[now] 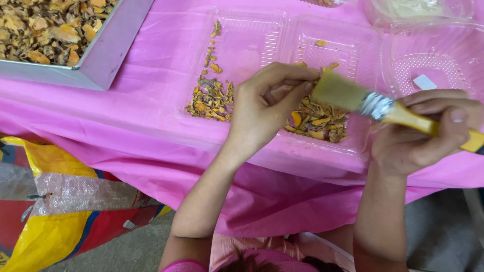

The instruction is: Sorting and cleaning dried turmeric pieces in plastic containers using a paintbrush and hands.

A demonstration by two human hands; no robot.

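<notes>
1. The right hand [428,133] is closed around the yellow handle of a flat paintbrush with a metal ferrule and pale, yellow-stained bristles [365,100], held level so that the bristles point toward the other hand.
2. The left hand [264,108] is pinched shut, thumb against fingertips, right at the bristle tips; it seems to grip a small piece there, but the piece itself is too hidden to tell what it is.
3. Both hands hover over a clear, hinged plastic clamshell tray [282,30] lying open on a bright pink plastic table cover [151,100], likely so that whatever is brushed off drops into the tray.
4. A heap of dried orange-yellow root slices [210,98] lies in the tray's left half, with a thin trail of bits above it; a second heap [317,121] lies in the right half, just beneath the brush.
5. More empty clear plastic trays [433,60] sit to the right, touching the open one.
6. A grey metal tray full of the same dried slices [108,55] stands at the upper left, near at hand.
7. A yellow, red and blue woven sack [55,226] lies on the floor below the table edge.
</notes>
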